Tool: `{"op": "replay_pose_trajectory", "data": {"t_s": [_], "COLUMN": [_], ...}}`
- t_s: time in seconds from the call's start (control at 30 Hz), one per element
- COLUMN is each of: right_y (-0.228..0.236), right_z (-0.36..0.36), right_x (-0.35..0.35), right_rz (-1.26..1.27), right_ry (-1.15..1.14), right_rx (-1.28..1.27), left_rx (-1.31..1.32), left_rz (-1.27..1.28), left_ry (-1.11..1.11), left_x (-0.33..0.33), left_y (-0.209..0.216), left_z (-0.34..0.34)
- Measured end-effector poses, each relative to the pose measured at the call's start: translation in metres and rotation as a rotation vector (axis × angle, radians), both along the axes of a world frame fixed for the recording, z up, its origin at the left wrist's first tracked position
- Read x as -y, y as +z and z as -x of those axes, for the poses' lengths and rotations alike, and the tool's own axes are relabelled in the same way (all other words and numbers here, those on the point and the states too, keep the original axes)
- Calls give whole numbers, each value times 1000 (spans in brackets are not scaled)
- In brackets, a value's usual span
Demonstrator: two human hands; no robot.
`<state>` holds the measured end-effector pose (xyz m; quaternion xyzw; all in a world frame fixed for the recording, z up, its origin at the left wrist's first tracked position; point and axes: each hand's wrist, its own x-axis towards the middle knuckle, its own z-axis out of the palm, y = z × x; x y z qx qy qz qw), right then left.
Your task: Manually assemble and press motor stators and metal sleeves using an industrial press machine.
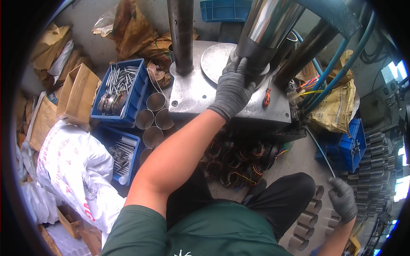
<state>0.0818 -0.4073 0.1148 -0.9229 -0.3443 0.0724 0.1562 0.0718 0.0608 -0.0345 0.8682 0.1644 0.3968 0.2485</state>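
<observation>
My left hand (232, 90), in a grey knitted glove, reaches up to the press. Its fingers and thumb lie round the near side of a dark metal tube (256, 53), which stands under a shiny steel cylinder (273, 19). A round plate (213, 62) lies beneath them on the press's metal bed (188, 100). Low at the right, my right hand (343, 199), gloved alike, is closed at the end of a thin metal lever (318, 145). Its palm side is hidden. An orange-handled screwdriver (267, 98) lies on the bed, right of my left hand.
Blue bins (124, 115) of metal rods stand at the left, beside open metal tubes (156, 101) and a white sack (72, 170). Wired motor parts (243, 164) sit below the bed. Press columns (181, 36) rise behind; rows of metal sleeves (305, 219) cover the right floor.
</observation>
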Motion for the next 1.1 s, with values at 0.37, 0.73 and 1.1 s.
{"op": "replay_pose_trajectory", "data": {"t_s": [0.37, 0.73, 1.1], "right_y": [2, -5, 0], "right_z": [-7, -16, -10], "right_x": [5, 16, 2], "right_rz": [252, 354, 61], "right_ry": [113, 250, -97], "right_rx": [-78, -110, -284], "left_rx": [3, 17, -3], "left_rz": [5, 3, -1], "left_ry": [-10, -20, -2], "left_x": [-2, -2, -2], "left_y": [-1, 1, -5], "left_z": [0, 1, 1]}}
